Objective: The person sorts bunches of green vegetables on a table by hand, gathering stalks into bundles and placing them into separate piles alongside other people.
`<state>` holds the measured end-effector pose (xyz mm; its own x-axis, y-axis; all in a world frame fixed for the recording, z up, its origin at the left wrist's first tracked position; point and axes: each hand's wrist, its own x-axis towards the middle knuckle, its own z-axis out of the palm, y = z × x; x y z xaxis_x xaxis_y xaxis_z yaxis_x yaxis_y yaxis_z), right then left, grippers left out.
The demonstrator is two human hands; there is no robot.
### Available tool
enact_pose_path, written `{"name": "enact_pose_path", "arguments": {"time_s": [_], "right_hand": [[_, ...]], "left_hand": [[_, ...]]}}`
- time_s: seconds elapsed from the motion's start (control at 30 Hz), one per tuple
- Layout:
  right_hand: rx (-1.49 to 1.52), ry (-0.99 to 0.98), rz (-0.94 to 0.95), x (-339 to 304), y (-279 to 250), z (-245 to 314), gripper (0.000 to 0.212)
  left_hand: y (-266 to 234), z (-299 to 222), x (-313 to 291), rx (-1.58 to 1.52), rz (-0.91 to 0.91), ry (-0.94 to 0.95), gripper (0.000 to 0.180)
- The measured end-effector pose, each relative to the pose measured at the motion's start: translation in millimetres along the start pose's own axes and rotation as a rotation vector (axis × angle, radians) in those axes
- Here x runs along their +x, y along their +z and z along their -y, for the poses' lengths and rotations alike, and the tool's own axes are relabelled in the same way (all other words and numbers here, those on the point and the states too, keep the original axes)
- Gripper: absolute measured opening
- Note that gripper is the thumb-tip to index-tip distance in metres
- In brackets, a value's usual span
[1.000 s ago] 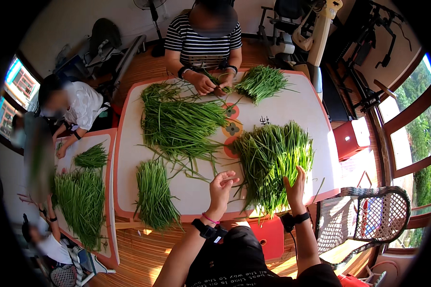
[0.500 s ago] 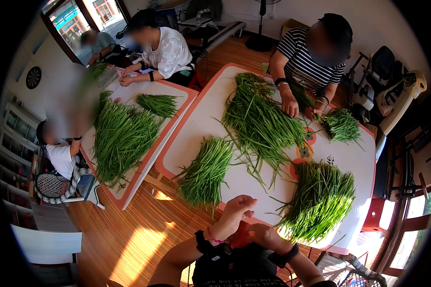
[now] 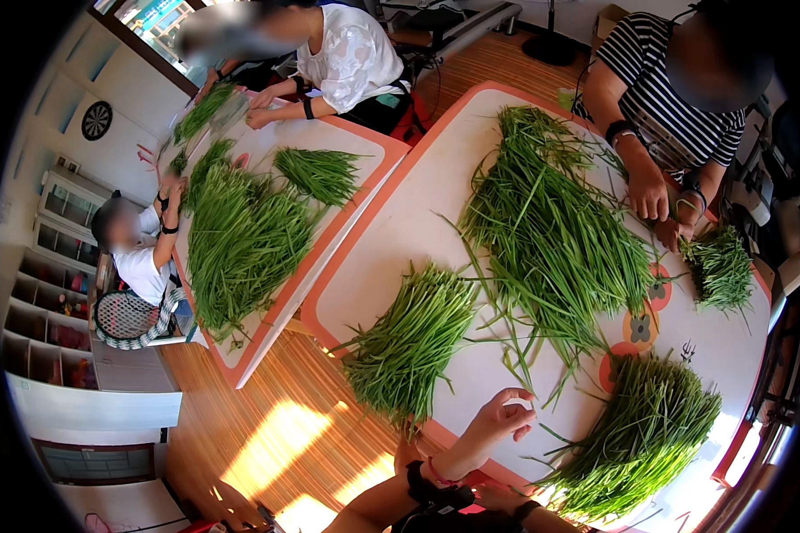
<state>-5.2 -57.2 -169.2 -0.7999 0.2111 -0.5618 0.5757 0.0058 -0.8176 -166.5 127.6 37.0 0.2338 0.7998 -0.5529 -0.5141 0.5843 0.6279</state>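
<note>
Hovering left hand (image 3: 491,426), green stalks (image 3: 413,346) nearby, cubbies (image 3: 49,307) holding red things (image 3: 67,337).

Deep green stalks (image 3: 560,240) cover a white worktop (image 3: 378,231) rimmed in coral, its printed discs (image 3: 639,330) alternating red-orange and yellow-orange behind dark grey flower motifs. A sunlit pile (image 3: 640,444) brightens from dark green to yellow-green. A second white worktop (image 3: 373,147) wears the same coral border. One person's shirt (image 3: 631,53) carries black and white stripes; another's top (image 3: 356,53) is white on white. The streaked floor (image 3: 196,386) glows orange-brown, the wristband (image 3: 436,471) pinkish red.
</note>
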Motion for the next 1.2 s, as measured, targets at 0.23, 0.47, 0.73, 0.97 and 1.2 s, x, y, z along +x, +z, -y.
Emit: {"name": "enact_pose_path", "arguments": {"time_s": [0.23,0.47,0.73,0.97,1.2], "right_hand": [[0.009,0.183,-0.183,77,8,-18,0.027],[0.005,0.279,-0.272,141,2,-22,0.028],[0.041,0.3,-0.311,172,-2,-27,0.028],[0.044,0.289,-0.298,187,-7,-30,0.029],[0.018,0.272,-0.293,201,-22,-30,0.029]], "left_hand": [[-82,47,-5,0.378,0.323,0.026,0.022],[-129,71,-22,0.173,0.374,-0.22,0.021],[-130,45,-22,0.089,0.343,0.006,0.028],[-135,52,-5,0.061,0.334,0.042,0.027],[-133,43,-7,0.269,0.34,0.058,0.025]]}}
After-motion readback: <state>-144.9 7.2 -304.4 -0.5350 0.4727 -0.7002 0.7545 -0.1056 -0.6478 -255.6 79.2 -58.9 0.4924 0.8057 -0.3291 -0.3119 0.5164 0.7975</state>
